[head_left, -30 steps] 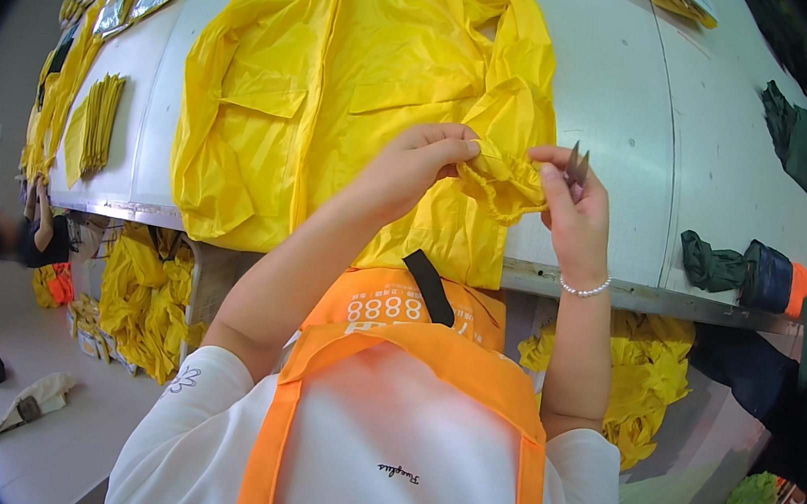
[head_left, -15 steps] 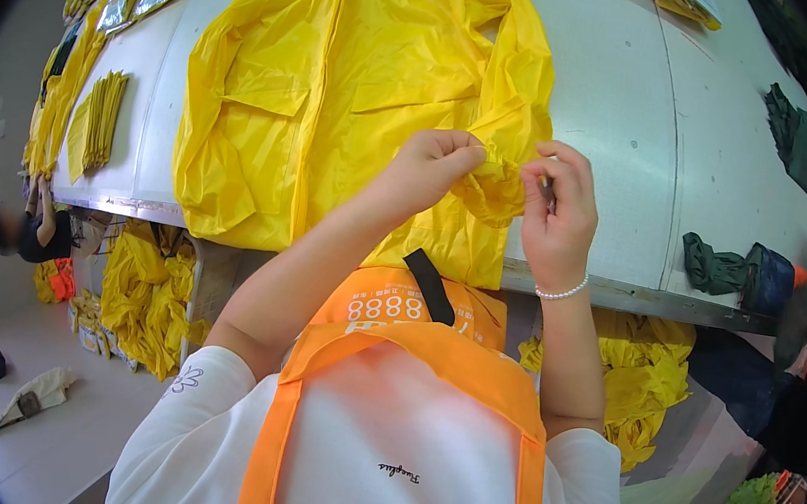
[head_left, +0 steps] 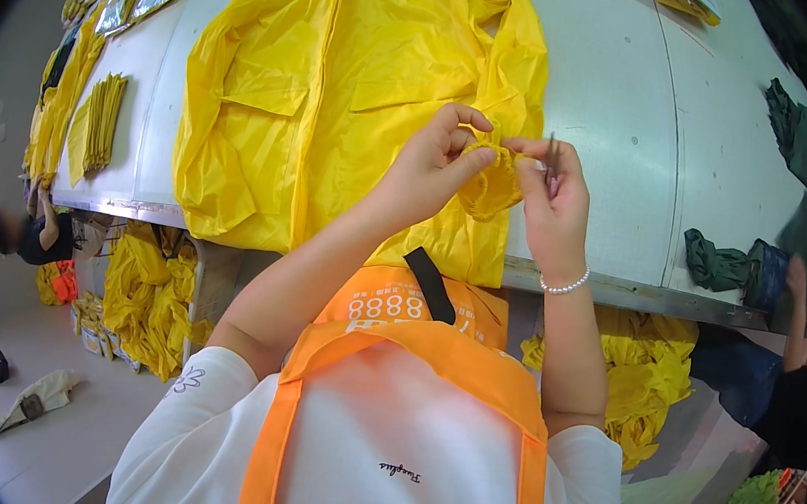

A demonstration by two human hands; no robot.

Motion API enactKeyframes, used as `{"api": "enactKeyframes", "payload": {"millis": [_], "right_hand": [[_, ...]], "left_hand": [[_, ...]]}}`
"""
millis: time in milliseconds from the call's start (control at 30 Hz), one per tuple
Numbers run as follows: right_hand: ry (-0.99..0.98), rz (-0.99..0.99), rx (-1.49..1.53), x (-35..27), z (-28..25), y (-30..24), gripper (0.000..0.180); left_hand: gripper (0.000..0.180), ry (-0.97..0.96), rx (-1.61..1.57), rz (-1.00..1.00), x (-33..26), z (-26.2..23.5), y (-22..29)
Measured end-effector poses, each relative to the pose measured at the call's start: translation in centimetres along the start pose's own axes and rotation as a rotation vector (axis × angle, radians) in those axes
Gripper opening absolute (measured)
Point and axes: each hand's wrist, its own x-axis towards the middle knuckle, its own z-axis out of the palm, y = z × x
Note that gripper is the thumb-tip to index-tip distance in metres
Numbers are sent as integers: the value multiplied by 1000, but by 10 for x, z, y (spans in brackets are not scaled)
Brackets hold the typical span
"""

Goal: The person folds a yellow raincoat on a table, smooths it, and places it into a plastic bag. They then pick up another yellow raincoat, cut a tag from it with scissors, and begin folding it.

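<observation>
A yellow raincoat-like jacket (head_left: 386, 69) lies spread on the table in front of me, its front placket running lengthwise. The gathered cuff (head_left: 490, 184) of the sleeve on the right is lifted toward me. My left hand (head_left: 442, 161) pinches the cuff's rim between thumb and fingers. On the cuff's other side, my right hand (head_left: 554, 195) is closed, its thumb and index finger at the cuff edge. Within that hand sits a small pointed metal tool that looks like thread snips (head_left: 553, 157), mostly hidden by the fingers.
Folded yellow garments (head_left: 97, 126) and clear-bagged ones lie on the pale table (head_left: 614, 177) at left. Dark green garments (head_left: 714, 265) lie at right. Yellow piles (head_left: 149, 291) hang below the table edge. Other people work at the far left and right.
My right hand has come in to the cuff, and the tool's point now shows above its fingers. My left hand has shifted its hold, turning the cuff's opening toward me. The person at right has moved dark cloth.
</observation>
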Motion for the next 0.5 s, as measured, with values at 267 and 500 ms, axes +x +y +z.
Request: {"api": "enactKeyframes", "payload": {"millis": [267, 500], "right_hand": [[21, 170, -112, 6, 0, -8, 9], [95, 293, 107, 2, 6, -9, 14]], "left_hand": [[44, 405, 572, 544, -18, 11, -11], [17, 363, 368, 449, -16, 14, -23]]}}
